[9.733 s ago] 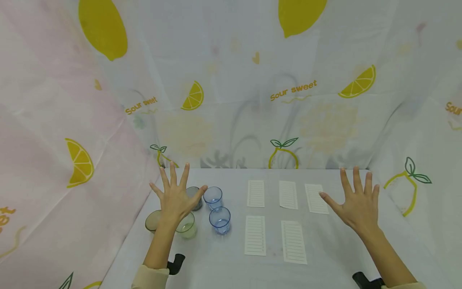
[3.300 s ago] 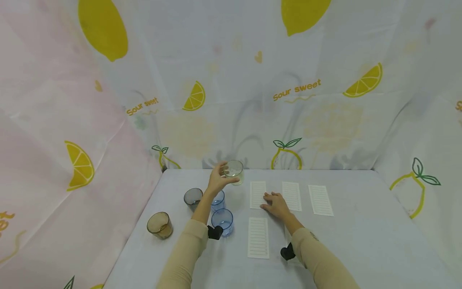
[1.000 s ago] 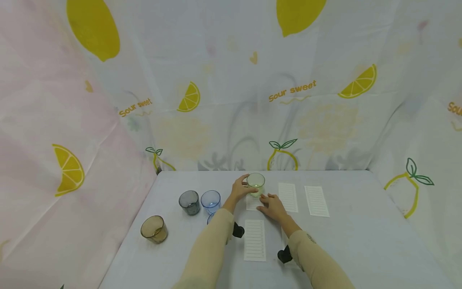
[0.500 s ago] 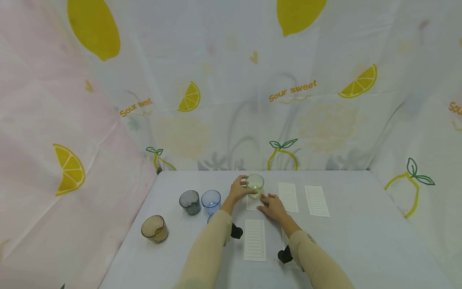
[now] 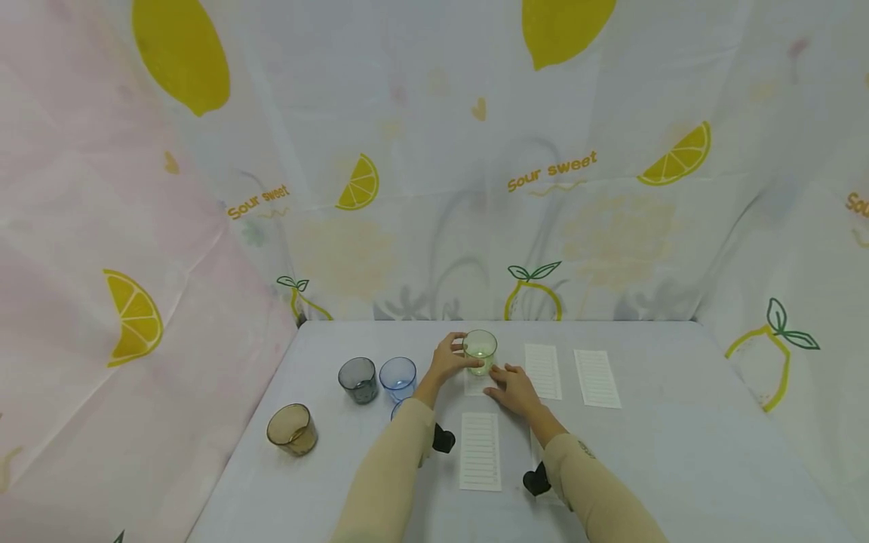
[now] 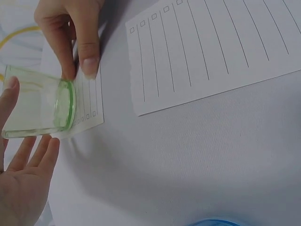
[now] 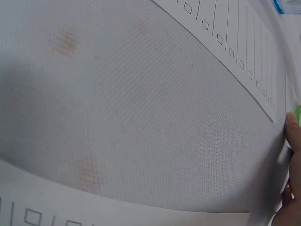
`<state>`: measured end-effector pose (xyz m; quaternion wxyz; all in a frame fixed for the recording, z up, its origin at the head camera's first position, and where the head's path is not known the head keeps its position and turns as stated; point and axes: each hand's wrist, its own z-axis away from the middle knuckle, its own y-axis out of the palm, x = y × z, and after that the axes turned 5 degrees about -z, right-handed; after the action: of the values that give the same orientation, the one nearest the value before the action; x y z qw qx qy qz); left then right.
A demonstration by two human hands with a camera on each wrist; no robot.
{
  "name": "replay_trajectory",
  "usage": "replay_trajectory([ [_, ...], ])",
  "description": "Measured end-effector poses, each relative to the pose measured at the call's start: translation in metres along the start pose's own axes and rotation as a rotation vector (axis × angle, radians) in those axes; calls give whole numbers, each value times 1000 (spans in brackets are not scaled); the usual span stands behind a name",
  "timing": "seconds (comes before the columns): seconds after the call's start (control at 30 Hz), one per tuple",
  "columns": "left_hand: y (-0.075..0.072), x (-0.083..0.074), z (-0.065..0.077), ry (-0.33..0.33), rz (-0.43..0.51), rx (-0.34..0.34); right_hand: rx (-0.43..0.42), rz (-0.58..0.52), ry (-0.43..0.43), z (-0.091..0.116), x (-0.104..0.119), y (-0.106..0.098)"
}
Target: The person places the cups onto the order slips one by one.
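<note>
In the head view my left hand point(image 5: 446, 358) grips a pale green glass tumbler point(image 5: 480, 347), thumb in front and fingers round its far side. The tumbler is upright, its base over the upper part of a lined paper slip point(image 5: 477, 388). My right hand point(image 5: 517, 388) has its fingertips on that slip, right beside the tumbler's base. From the left wrist, the tumbler point(image 6: 40, 106) appears sideways with its base close to the slip point(image 6: 91, 106), and the right thumb and a finger point(image 6: 89, 66) press on the paper.
To the left stand a grey glass point(image 5: 357, 381), a blue glass point(image 5: 397, 381), a second blue glass point(image 5: 397, 408) half hidden by the left sleeve, and an amber glass point(image 5: 293, 431). More lined slips lie at back right point(image 5: 542, 372) and in front point(image 5: 480, 452); one is under the right forearm.
At first both hands were spread apart. The left hand then lifted the green tumbler from the left group, carried it right and lowered it over the slip; the right hand came to that slip and stayed.
</note>
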<state>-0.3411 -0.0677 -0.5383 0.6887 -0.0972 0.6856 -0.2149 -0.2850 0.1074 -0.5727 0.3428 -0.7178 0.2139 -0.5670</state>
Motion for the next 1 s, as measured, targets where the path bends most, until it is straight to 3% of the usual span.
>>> replay_trajectory([
  [0.07,0,-6,5,-37,7,3,2,0,6,0,0,1],
  [0.27,-9,-12,11,-29,45,42,6,17,8,0,0,1],
  [0.43,-31,-16,13,-13,60,58,-2,13,14,1,1,1],
  [0.53,-48,-20,21,0,48,71,-4,-4,23,2,2,0],
  [0.8,-98,-28,60,44,74,99,0,-37,32,3,2,0],
  [1.0,-120,-24,95,48,161,94,14,-38,4,4,1,-2],
])
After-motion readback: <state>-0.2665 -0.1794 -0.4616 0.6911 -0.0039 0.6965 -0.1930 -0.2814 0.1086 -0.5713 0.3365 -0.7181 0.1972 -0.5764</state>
